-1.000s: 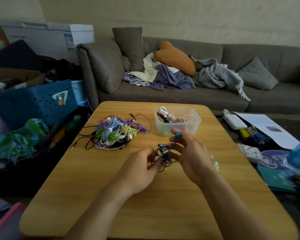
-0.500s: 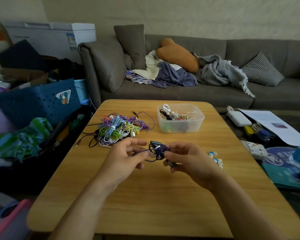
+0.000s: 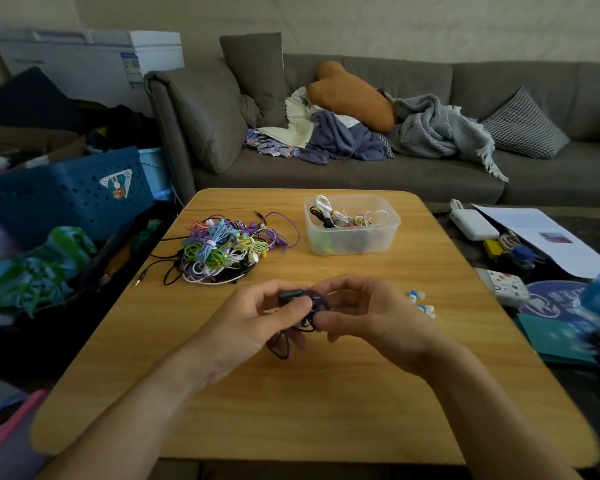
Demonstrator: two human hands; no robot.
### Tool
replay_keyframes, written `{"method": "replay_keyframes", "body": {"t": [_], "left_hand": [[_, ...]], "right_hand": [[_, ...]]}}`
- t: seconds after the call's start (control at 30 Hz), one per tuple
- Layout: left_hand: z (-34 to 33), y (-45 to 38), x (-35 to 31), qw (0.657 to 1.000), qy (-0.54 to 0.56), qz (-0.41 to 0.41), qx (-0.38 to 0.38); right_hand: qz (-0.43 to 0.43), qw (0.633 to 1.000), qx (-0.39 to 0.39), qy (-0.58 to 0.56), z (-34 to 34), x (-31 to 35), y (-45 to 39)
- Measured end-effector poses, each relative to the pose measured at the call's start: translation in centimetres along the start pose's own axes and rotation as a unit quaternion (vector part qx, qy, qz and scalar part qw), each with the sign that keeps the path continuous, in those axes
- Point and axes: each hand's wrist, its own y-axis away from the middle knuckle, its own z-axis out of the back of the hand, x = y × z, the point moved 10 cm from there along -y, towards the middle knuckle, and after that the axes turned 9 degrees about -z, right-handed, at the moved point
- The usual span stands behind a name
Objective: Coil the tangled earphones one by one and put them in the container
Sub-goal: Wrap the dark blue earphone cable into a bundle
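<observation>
Purple cord (image 3: 300,315) now sits bunched between our hands, left (image 3: 257,317) and right (image 3: 368,306) both pinching it; half a second ago it stretched wider. We judge the coil nearly ready for the container (image 3: 388,225).

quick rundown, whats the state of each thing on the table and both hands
left hand: grip pinching the dark purple earphones
right hand: grip curled on the same earphones
dark purple earphones: partly bunched, loop hanging below the hands, above the table
tangled pile: still knotted, lying on the table
container: open, no lid, several coiled earphones inside
blue and white earbuds: loose on the table
table: wooden
</observation>
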Motion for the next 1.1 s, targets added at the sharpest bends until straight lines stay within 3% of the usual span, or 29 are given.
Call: {"method": "replay_keyframes", "body": {"t": [0.17,0.33,0.47,0.63,0.73,0.97,1.1], "left_hand": [[1.2,-0.4,1.5,0.998,-0.014,0.043,-0.054],[0.3,-0.9,1.8,0.997,0.006,0.050,-0.051],[-0.5,-1.1,2.0,0.992,0.105,0.044,-0.056],[-2.1,-1.0,-0.2,0.995,-0.073,-0.067,0.010],[-2.0,-0.8,-1.0,0.982,-0.154,-0.105,-0.021],[-0.2,-1.0,-2.4,0.961,-0.197,-0.173,-0.089],[-0.4,-0.6,-2.7,0.950,-0.226,-0.188,-0.102]], "right_hand": [[-0.009,0.994,-0.092,-0.054,3.3,-0.4,-0.2],[-0.023,0.989,-0.021,-0.144,2.8,-0.5,-0.2],[-0.038,0.979,0.005,-0.198,2.1,-0.5,-0.2],[-0.056,0.984,-0.015,-0.172,1.7,-0.8,-0.1],[-0.058,0.986,-0.032,-0.155,1.7,-1.1,-0.3],[-0.060,0.971,0.013,-0.231,1.3,-0.9,-0.1],[-0.066,0.979,-0.015,-0.191,1.7,-0.9,0.1]]}}
